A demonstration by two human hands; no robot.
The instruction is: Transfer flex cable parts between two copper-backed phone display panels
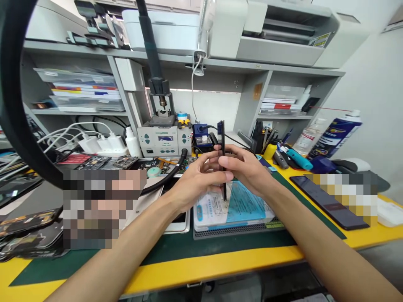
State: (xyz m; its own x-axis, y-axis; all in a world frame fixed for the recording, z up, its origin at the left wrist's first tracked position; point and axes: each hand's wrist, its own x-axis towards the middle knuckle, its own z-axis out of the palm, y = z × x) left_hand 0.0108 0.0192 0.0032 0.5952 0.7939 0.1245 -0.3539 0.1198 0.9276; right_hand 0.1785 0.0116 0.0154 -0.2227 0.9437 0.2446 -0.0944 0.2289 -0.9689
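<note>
A thin dark phone [223,136] stands upright, seen almost edge-on, between my two hands. My left hand [197,178] closes on its left side, the thumb pressed near the lower part. From the right, my right hand [247,167] grips it, with the thumb on the near edge and the fingers behind. The phone's faces are mostly hidden by this angle. Below it lies a white and blue box [245,205], printed with small text, on a dark perforated mat [226,233]. A white-edged tablet [179,224] lies beside the box, partly behind my left forearm.
A hot-air rework station [163,140] stands at the back. A large black ring [9,105] cuts across the left. Phone parts [31,224] pile up at left. To the right are a dark tablet [327,201], a spray can [335,134] and a clear bottle [308,136].
</note>
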